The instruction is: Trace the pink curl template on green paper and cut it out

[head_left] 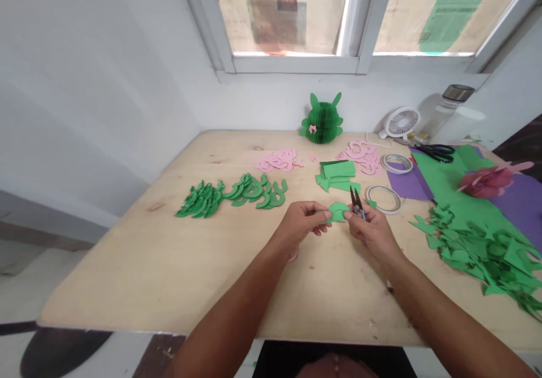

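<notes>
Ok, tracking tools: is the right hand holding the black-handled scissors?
No, those scissors lie near the fan; the right hand holds small snips.

The left hand (301, 220) and right hand (367, 228) pinch a green curved paper piece (338, 211) between their fingertips. Small black snips (356, 201) stick up from the right fingers.

Desk: What can't you confirm?
Operator: On the snips (355, 199) I see the blades only; the handles are buried in the right hand (372, 234). Fingertips cover both ends of the green paper piece (339, 211).
Desk: Edges?
Operator: The green scrap pile (486, 253) runs off the right edge. There is a pink bit (293, 257) under the left hand (301, 222) — too small for me to identify.
</notes>
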The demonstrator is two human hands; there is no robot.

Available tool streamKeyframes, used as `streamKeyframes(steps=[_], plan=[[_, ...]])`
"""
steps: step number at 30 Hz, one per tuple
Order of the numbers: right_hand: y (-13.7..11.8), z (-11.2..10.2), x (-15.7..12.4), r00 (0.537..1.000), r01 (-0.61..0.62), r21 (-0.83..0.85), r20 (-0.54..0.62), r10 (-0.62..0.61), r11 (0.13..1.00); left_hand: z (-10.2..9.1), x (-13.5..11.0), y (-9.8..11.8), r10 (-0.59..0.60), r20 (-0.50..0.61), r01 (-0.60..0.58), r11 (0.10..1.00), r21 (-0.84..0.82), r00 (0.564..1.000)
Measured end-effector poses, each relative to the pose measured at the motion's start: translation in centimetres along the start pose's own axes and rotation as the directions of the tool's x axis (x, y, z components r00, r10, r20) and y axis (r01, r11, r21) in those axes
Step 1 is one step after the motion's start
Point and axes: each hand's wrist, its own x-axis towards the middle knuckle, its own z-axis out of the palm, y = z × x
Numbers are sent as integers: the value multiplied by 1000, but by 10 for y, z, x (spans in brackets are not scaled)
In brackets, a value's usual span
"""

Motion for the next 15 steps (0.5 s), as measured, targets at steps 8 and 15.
streamKeyframes(steps=[8,15], plan=[[-1,0,-3,999,45,-13,11,-45,999,2,0,1,58,-77,-64,996,-70,995],[-3,4,-6,999,-1,-82,40,5,997,2,3,1,42,-205,-89,969,-229,978]])
